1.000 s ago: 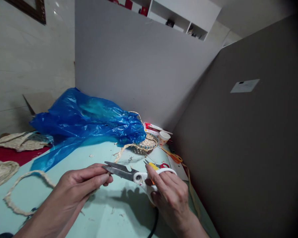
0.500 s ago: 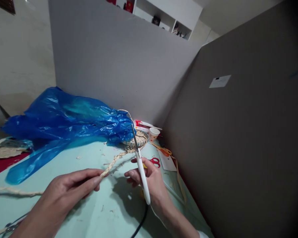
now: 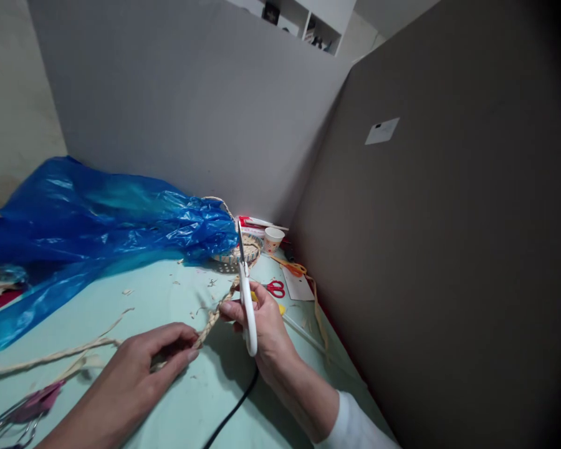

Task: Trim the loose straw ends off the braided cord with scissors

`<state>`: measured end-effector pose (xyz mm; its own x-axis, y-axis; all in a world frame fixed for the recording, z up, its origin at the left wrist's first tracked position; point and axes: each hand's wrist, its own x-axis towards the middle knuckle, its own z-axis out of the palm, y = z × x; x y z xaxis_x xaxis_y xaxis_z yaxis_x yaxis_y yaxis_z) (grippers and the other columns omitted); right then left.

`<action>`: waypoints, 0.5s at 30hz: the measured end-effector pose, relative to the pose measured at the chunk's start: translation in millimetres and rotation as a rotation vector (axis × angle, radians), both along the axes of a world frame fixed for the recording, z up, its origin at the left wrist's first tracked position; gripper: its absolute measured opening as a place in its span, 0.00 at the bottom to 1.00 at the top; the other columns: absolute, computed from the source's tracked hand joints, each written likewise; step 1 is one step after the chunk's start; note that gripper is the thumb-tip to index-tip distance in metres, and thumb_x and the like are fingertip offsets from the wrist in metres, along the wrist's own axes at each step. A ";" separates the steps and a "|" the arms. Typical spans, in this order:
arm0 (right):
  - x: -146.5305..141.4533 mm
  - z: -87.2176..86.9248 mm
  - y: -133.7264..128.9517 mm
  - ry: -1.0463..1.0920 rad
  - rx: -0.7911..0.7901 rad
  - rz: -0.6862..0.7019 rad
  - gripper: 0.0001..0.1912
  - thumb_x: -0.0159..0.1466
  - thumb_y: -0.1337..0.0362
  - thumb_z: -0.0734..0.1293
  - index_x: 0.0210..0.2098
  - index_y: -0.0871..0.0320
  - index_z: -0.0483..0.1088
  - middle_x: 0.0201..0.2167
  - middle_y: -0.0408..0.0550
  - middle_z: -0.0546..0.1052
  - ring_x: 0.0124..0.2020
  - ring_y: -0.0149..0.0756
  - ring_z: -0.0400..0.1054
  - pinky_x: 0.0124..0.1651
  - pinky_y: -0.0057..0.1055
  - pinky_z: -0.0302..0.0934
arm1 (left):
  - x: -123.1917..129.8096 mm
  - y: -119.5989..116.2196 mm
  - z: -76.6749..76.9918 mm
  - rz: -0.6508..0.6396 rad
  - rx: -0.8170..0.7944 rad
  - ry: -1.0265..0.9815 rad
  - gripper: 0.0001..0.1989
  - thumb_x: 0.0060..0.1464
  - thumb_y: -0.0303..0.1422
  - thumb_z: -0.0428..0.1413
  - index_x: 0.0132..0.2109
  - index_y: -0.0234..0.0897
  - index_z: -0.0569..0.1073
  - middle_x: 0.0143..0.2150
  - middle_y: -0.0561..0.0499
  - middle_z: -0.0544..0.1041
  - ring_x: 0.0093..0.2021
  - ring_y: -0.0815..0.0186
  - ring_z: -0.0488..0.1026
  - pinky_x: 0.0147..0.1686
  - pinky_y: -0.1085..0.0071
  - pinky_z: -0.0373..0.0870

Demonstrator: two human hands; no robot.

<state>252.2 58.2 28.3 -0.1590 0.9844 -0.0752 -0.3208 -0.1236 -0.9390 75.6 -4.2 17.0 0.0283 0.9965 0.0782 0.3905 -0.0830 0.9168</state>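
My left hand (image 3: pixel 152 355) pinches a pale braided straw cord (image 3: pixel 211 319) between thumb and fingers, above the pale green table (image 3: pixel 172 405). White-handled scissors (image 3: pixel 247 305) hang in my right hand (image 3: pixel 273 333), their blades pointing up and away. The thumb and fingertips of that same hand close on the braid, a short way beyond the left hand. Loose straw strands (image 3: pixel 51 358) trail out to the left of my left wrist. Behind the scissors sits a small round woven basket (image 3: pixel 250 248), partly covered by a blue plastic bag (image 3: pixel 116 215).
A paper cup (image 3: pixel 273 241), red-handled scissors (image 3: pixel 275 289) and orange-handled scissors (image 3: pixel 295 268) lie toward the right back corner. Grey partitions (image 3: pixel 177 118) enclose the table. A black cable (image 3: pixel 234 408) runs toward me, and a pinkish-purple clip (image 3: pixel 40 400) is at the lower left.
My right hand has come to the braid, and its thumb and fingertips now close on it, scissors still in hand. The camera view has turned right, so everything shifts left.
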 end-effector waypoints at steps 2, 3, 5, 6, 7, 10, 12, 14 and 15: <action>0.4 -0.6 2.1 0.018 0.004 0.002 0.37 0.38 0.59 0.86 0.41 0.58 0.67 0.23 0.40 0.80 0.22 0.27 0.70 0.24 0.20 0.56 | 0.6 4.3 -4.5 0.023 -0.047 -0.148 0.09 0.49 0.43 0.65 0.32 0.43 0.81 0.26 0.53 0.79 0.27 0.62 0.74 0.29 0.73 0.70; 0.9 0.0 3.3 0.027 0.003 0.006 0.37 0.38 0.59 0.86 0.41 0.58 0.66 0.23 0.40 0.80 0.22 0.27 0.70 0.24 0.20 0.55 | 0.1 7.0 -5.7 0.034 -0.073 -0.220 0.11 0.48 0.44 0.66 0.33 0.42 0.82 0.24 0.54 0.77 0.25 0.63 0.72 0.27 0.72 0.69; 2.4 2.6 5.2 0.043 0.016 0.019 0.38 0.38 0.59 0.86 0.42 0.57 0.65 0.23 0.41 0.80 0.22 0.28 0.70 0.24 0.21 0.55 | -2.7 12.1 -4.8 0.007 -0.123 -0.282 0.14 0.47 0.46 0.67 0.34 0.40 0.82 0.23 0.54 0.75 0.24 0.65 0.69 0.25 0.73 0.67; 3.4 4.4 5.6 0.048 0.029 0.025 0.38 0.38 0.60 0.86 0.42 0.56 0.65 0.23 0.41 0.80 0.22 0.29 0.70 0.25 0.21 0.55 | -4.4 14.2 -2.8 -0.028 -0.148 -0.285 0.15 0.48 0.47 0.67 0.33 0.39 0.82 0.23 0.53 0.74 0.24 0.66 0.69 0.25 0.73 0.66; 4.6 6.3 5.7 0.053 0.047 0.029 0.38 0.39 0.60 0.86 0.42 0.56 0.65 0.23 0.41 0.80 0.22 0.29 0.70 0.25 0.22 0.55 | -6.1 15.9 0.0 -0.068 -0.174 -0.281 0.16 0.49 0.47 0.66 0.32 0.38 0.82 0.24 0.53 0.75 0.25 0.66 0.68 0.26 0.74 0.65; 8.7 12.0 5.0 0.057 0.096 0.035 0.36 0.40 0.61 0.85 0.42 0.55 0.65 0.25 0.39 0.80 0.21 0.26 0.67 0.26 0.22 0.54 | -8.2 18.6 9.3 -0.131 -0.194 -0.294 0.17 0.51 0.48 0.65 0.31 0.37 0.81 0.26 0.52 0.75 0.26 0.67 0.67 0.26 0.74 0.64; 11.1 14.7 4.8 0.056 0.112 0.043 0.35 0.41 0.62 0.85 0.42 0.55 0.65 0.25 0.38 0.80 0.21 0.25 0.64 0.26 0.21 0.54 | -6.4 19.6 13.7 -0.136 -0.193 -0.302 0.17 0.50 0.48 0.65 0.31 0.37 0.81 0.27 0.52 0.75 0.25 0.68 0.66 0.26 0.74 0.63; 12.8 16.3 5.1 0.055 0.118 0.049 0.33 0.43 0.62 0.85 0.42 0.55 0.65 0.25 0.38 0.80 0.21 0.24 0.63 0.26 0.21 0.53 | -3.2 21.1 16.4 -0.145 -0.194 -0.302 0.17 0.50 0.48 0.65 0.31 0.37 0.80 0.25 0.53 0.73 0.24 0.69 0.64 0.24 0.75 0.60; 13.3 16.7 5.5 0.055 0.121 0.051 0.33 0.43 0.61 0.84 0.42 0.55 0.65 0.25 0.38 0.80 0.21 0.24 0.63 0.26 0.21 0.54 | -1.6 22.2 17.4 -0.152 -0.193 -0.299 0.17 0.50 0.48 0.65 0.31 0.37 0.80 0.23 0.55 0.71 0.23 0.70 0.63 0.23 0.75 0.58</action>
<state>265.5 63.7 44.9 -0.2095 0.9763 0.0538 -0.3683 -0.0279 -0.9293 74.0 17.9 34.4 0.1809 0.9800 -0.0829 0.1004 0.0654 0.9928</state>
